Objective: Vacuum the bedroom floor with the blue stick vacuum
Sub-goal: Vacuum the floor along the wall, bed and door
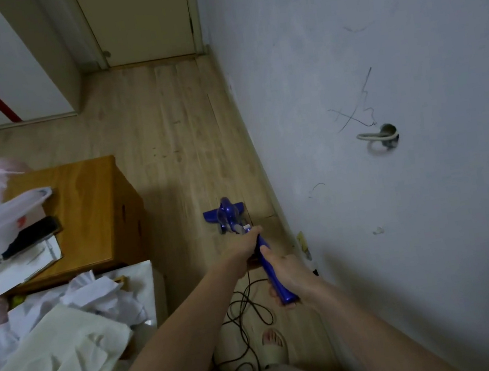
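Now gripping the blue plastic stick vacuum [256, 246] two-handed: left hand [242, 248] curling round the shaft higher up the picture, nearer the head; right hand [283, 271] wrapping the glossy handle end close to the body. Both holding firmly, fingers closed on the tube. Running forward and slightly leftward from the grip, the long axis ending in the winged blue floor nozzle [223, 215], resting flat on the pale wood-grain laminate floor [166, 127], just beside the foot of the scuffed grey-white painted wall [373, 41]. Lying ahead of the hands, so probably calling for a straight push along the skirting toward the cream door [138, 21], with the left hand steering.

Trailing behind, a thin black power cord [245, 314] looping loosely on the boards near a beige slippered foot [273, 346]; likely snagging if stepped on. Standing well to the left, an orange-brown wooden bedside cabinet [92, 206] carrying a translucent plastic bag [0, 219] and papers, next to crumpled white cloth [58, 368].
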Available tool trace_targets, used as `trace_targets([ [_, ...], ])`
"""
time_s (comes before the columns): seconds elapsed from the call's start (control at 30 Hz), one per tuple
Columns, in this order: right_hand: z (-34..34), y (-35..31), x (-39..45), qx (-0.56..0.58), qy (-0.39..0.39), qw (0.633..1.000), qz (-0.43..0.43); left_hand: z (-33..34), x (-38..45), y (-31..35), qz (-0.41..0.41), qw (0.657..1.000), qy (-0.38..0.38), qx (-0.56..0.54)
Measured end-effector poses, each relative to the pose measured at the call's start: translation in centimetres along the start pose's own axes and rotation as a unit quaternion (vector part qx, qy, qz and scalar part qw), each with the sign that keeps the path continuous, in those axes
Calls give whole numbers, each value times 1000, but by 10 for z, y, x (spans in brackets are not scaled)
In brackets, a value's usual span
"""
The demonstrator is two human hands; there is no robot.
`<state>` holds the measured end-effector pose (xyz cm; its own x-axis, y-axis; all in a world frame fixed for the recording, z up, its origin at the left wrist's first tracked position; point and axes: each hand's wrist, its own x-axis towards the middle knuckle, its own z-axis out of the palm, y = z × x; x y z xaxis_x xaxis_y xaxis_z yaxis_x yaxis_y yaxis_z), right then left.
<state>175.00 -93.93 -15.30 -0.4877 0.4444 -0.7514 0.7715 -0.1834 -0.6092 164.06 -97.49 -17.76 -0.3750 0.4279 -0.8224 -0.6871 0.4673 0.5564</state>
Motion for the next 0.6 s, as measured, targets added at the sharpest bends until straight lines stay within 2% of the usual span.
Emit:
trace_targets([
  [0.23,-16,-15,69,-5,-25,1000,0,13,47,40,-15,1000,20,-18],
  [0.4,-22,-31,119,-4,-13,1000,-18,16,91,66,-12,998,57,11],
  [0.6,-35,-46,160,-39,-6,999,-35,20,128,90,0,998,62,23],
])
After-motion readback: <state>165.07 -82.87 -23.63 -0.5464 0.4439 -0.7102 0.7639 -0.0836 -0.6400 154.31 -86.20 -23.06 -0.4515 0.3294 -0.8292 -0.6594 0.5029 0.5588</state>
